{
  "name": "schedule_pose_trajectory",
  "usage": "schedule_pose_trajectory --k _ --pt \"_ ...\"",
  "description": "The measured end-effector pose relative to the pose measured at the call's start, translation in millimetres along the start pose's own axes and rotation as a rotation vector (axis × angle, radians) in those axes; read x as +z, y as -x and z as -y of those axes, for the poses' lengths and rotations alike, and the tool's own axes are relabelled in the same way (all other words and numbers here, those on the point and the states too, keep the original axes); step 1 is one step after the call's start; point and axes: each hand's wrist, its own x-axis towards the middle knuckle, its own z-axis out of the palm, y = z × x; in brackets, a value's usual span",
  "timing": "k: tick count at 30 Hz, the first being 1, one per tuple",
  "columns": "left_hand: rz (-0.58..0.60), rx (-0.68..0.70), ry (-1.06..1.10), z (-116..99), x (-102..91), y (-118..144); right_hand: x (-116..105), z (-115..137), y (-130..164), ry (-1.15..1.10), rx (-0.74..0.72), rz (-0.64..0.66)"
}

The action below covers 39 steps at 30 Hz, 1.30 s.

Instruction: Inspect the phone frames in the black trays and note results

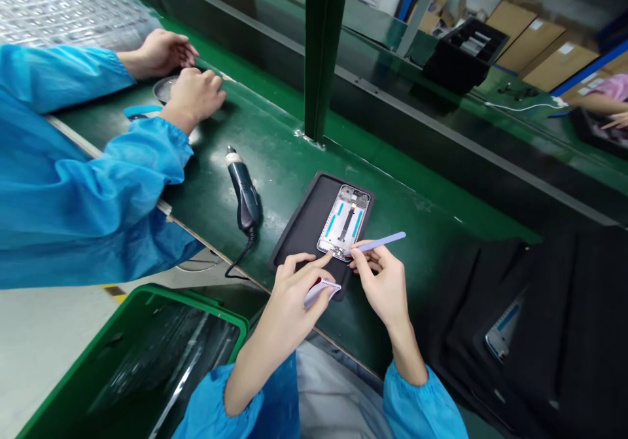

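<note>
head view: the right hand (381, 282) pinches a pale blue spudger (379, 243), tip at the six o'clock end of the phone frame (343, 222) lying on a dark mat (307, 226), while the left hand (299, 282), at seven o'clock, curls around a small white part (321, 290).

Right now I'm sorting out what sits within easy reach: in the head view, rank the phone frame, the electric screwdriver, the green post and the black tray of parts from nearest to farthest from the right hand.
From the right hand, which holds a lilac stylus:
1. Phone frame, just ahead, at the stylus tip.
2. Electric screwdriver, lying to the left.
3. Green post, ahead at the bench's far edge.
4. Black tray of parts, far right, beyond the conveyor.
</note>
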Motion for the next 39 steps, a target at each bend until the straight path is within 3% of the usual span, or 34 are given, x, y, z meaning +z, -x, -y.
schedule_pose_trajectory --k 24,27,30,32,36,39 --pt "0.006 -0.009 0.051 3 -0.1 -2 4 -4 6 0.040 -0.101 -0.068" --pt "-0.047 -0.024 0.141 3 -4.7 -1 7 -6 11 0.002 -0.131 -0.152" --pt "-0.238 -0.092 0.182 9 -13.0 -5 12 -12 20 -0.073 -0.128 -0.401" --pt "-0.322 -0.163 0.154 17 -17.9 -13 19 -19 27 -0.123 -0.067 -0.490" --pt "-0.315 -0.321 0.199 31 -25.0 -31 41 -30 35 -0.290 0.072 -0.418" --pt "-0.254 -0.479 0.349 34 -33.6 -27 52 -29 35 -0.382 0.116 -0.419"
